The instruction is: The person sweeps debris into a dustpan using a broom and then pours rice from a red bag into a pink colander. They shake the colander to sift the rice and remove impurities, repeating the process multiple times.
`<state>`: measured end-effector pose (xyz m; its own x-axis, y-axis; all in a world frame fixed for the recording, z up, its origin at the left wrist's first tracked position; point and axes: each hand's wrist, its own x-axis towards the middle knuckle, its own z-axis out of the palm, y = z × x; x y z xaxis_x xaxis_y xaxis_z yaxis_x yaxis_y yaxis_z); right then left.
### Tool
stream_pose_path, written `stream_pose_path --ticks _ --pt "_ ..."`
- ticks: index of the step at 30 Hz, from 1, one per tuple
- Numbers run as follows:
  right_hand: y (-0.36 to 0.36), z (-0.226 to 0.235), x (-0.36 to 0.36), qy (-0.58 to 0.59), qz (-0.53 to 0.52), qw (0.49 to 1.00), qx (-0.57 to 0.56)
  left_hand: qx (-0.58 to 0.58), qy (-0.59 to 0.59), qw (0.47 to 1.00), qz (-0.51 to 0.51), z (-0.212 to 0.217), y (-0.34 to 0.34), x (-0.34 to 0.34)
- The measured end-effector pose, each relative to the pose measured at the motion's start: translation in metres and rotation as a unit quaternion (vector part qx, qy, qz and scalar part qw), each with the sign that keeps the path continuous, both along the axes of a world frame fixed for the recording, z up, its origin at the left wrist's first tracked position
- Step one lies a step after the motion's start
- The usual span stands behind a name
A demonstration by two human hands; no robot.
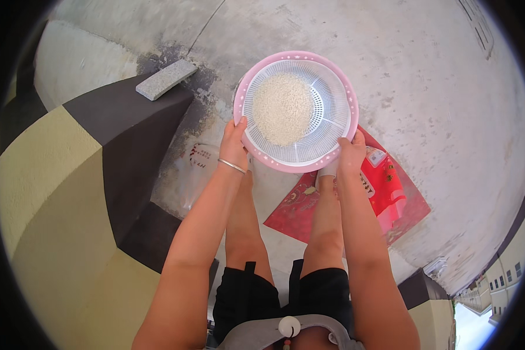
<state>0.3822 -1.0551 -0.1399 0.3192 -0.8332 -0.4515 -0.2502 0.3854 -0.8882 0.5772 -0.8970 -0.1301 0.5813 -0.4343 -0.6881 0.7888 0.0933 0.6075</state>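
Stone block (pixel 165 79) lies on the dark ledge (pixel 122 116) at ten o'clock, with a clear plastic bag (pixel 192 169) on the concrete floor (pixel 426 105) below it. Left hand (pixel 234 142), a bangle (pixel 232 166) on its wrist, clasps the pink strainer (pixel 296 111) rim at eight o'clock. Rice (pixel 282 108) sits heaped in the white mesh at centre. Right hand (pixel 352 153) clasps the rim at four o'clock, above a red bag (pixel 385 192) on the floor

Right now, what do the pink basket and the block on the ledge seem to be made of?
The pink basket looks like smooth moulded plastic: glossy rim, fine white slotted inner wall. The grey block looks like rough stone or concrete: matt, speckled surface, sharp edges.
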Motion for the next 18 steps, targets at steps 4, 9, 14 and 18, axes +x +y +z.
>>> stream_pose_path --ticks 4,9,14,18 --pt "-0.003 0.005 0.000 0.000 0.006 1.000 -0.013 -0.089 0.054 0.994 -0.021 0.005 0.011 0.013" --pt "-0.017 0.020 -0.002 -0.119 -0.109 0.980 0.115 0.026 -0.054 0.998 -0.003 0.004 0.002 -0.023" --pt "0.017 -0.003 0.001 -0.048 0.026 0.998 0.030 -0.126 0.079 0.989 0.017 0.025 0.011 0.012" --pt "-0.008 0.019 -0.001 -0.087 -0.124 0.987 0.056 0.094 -0.090 0.991 0.009 0.018 -0.009 -0.039"
